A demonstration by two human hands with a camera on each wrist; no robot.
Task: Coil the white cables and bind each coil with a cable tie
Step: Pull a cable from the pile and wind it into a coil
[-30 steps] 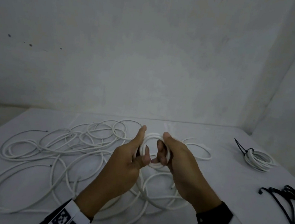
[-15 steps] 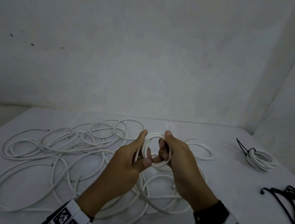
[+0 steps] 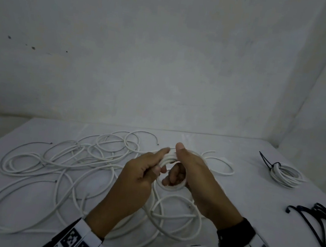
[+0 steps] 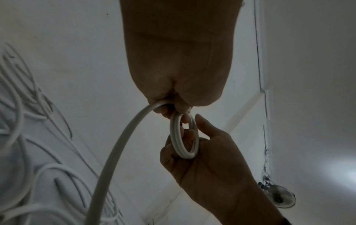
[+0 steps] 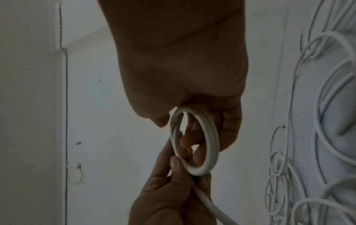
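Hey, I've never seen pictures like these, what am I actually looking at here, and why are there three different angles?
No machine: a person works with bare hands, wearing three cameras. The wide picture comes from the head; the two dim ones look along each wrist. The left hand and right hand both grip a small coil of white cable, being wound above the table. Loose white cables sprawl on the table. At the right lie a finished coil bound with a black tie, and spare black cable ties.
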